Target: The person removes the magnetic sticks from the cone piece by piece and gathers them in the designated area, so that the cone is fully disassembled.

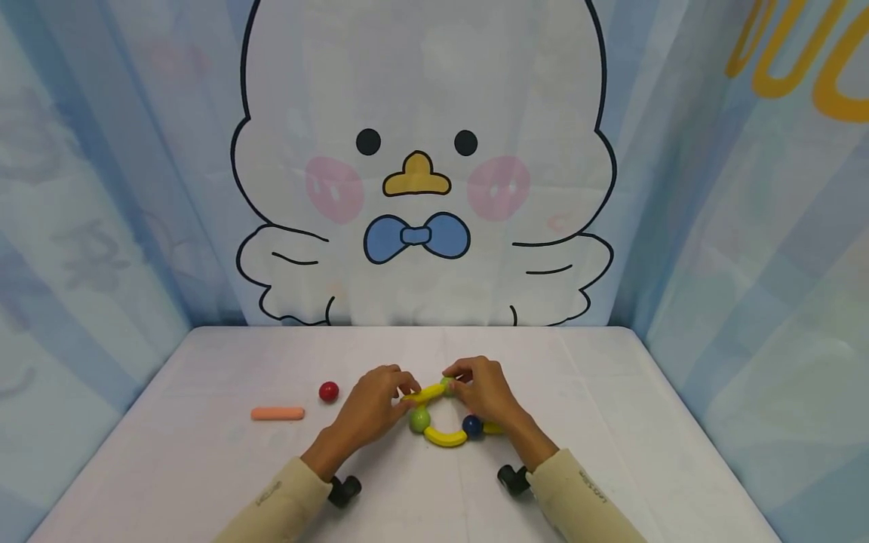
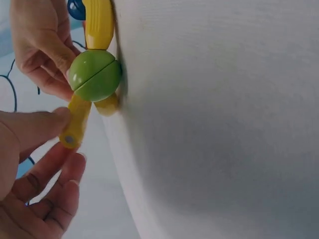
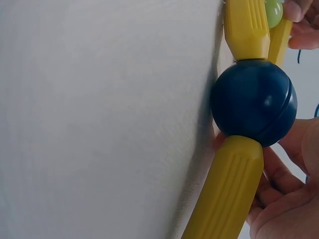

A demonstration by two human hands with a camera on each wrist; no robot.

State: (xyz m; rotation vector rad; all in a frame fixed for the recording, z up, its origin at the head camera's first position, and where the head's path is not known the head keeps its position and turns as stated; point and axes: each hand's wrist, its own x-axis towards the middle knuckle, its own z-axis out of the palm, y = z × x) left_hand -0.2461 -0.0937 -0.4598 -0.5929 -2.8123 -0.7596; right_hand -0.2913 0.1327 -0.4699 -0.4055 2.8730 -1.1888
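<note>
A yellow rod (image 1: 429,394) is pinched between your left hand's (image 1: 372,403) thumb and fingers; your right hand (image 1: 487,391), fingers curled, grips a green ball (image 1: 446,385). Below your right hand, a glossy blue ball (image 1: 472,426) joins ribbed yellow bars (image 3: 227,194). Left of both hands, a red ball (image 1: 329,391) and orange stick (image 1: 277,413) lie on the white desk (image 1: 170,475), before printed cloth (image 1: 421,286).

A curtained booth; printed drapes (image 1: 88,226) flank a pale table (image 1: 584,385).
</note>
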